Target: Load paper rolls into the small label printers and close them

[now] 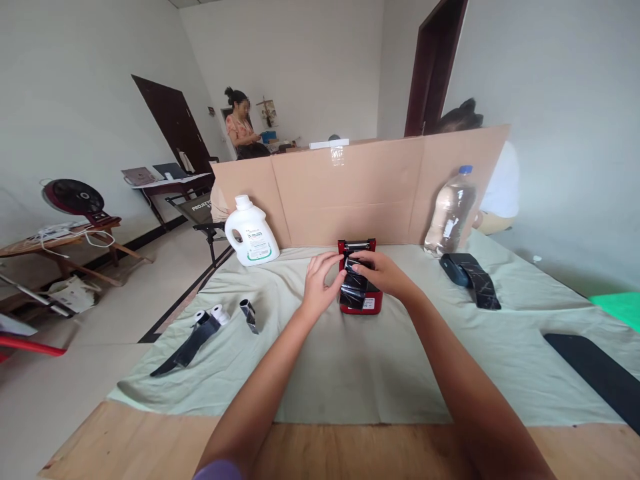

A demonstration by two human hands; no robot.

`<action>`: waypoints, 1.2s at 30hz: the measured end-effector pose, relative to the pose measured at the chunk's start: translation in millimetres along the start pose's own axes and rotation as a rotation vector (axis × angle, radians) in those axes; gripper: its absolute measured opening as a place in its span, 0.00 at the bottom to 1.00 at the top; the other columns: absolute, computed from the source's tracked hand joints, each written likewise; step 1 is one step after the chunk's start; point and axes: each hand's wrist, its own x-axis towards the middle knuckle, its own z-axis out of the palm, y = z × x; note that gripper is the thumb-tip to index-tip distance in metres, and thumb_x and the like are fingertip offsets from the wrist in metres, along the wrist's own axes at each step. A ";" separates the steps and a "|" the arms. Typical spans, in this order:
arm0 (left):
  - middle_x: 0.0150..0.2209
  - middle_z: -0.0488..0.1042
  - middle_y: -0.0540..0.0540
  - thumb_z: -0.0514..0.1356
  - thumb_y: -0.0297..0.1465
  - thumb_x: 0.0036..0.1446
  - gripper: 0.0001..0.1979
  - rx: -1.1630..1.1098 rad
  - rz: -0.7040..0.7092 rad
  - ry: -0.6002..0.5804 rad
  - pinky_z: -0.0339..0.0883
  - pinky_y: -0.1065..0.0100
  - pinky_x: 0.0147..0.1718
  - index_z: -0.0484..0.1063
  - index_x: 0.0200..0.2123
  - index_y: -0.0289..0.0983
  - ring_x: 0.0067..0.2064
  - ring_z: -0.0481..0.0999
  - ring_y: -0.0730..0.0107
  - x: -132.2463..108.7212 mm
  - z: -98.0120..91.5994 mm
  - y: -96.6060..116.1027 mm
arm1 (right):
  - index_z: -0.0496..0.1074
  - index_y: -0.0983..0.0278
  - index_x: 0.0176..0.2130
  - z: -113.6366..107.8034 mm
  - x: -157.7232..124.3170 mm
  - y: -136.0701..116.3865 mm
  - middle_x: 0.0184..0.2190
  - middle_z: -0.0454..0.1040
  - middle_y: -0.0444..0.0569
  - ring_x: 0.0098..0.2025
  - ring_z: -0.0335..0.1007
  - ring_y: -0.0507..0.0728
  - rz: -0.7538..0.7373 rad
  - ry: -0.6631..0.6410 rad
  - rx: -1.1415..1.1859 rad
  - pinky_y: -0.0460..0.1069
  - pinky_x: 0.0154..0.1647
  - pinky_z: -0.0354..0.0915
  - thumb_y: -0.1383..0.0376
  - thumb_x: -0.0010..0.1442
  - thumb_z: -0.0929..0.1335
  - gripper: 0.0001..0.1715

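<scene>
A small red and black device, which looks like a label printer with its lid raised, stands in the middle of the cloth-covered table. Over it, a roll of glossy black ribbon hangs partly unwound. My left hand grips the roll's left side between thumb and fingers. From the right, my right hand pinches the same roll near its top. Fingers and ribbon hide much of the device's inside. A white label with print is on the device's front right.
Left on the cloth lie white-cored rolls with black ribbon and a short black roll. A white jug, clear bottle and cardboard screen stand behind. At right are a dark device with black strip and a black slab.
</scene>
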 end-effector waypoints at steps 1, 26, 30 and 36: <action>0.52 0.74 0.43 0.59 0.34 0.64 0.14 -0.002 0.021 -0.066 0.65 0.57 0.56 0.72 0.53 0.43 0.55 0.72 0.61 6.0 -5.1 2.9 | 0.76 0.61 0.47 2.0 -2.6 -5.2 0.46 0.79 0.50 0.46 0.74 0.59 0.000 0.023 0.025 0.53 0.49 0.67 0.60 0.62 0.66 0.15; 0.50 0.76 0.43 0.66 0.41 0.57 0.22 -0.342 -0.322 -0.386 0.72 0.66 0.43 0.68 0.52 0.41 0.48 0.78 0.61 15.3 -36.1 17.5 | 0.72 0.62 0.42 16.9 -11.2 -13.2 0.38 0.75 0.46 0.40 0.70 0.55 -0.074 0.029 0.281 0.50 0.42 0.66 0.59 0.66 0.62 0.13; 0.44 0.78 0.44 0.61 0.46 0.60 0.21 -0.406 -0.374 -0.351 0.73 0.67 0.39 0.70 0.49 0.38 0.43 0.79 0.63 17.7 -34.7 19.1 | 0.71 0.61 0.48 14.3 -14.7 -15.4 0.41 0.74 0.46 0.41 0.70 0.55 -0.078 -0.031 0.318 0.51 0.44 0.66 0.59 0.63 0.66 0.15; 0.46 0.78 0.44 0.63 0.47 0.58 0.25 -0.482 -0.443 -0.402 0.74 0.66 0.39 0.68 0.53 0.38 0.41 0.79 0.64 18.5 -34.4 15.4 | 0.70 0.62 0.48 16.6 -15.8 -15.5 0.39 0.73 0.46 0.39 0.69 0.55 -0.097 -0.017 0.328 0.51 0.42 0.66 0.61 0.62 0.67 0.15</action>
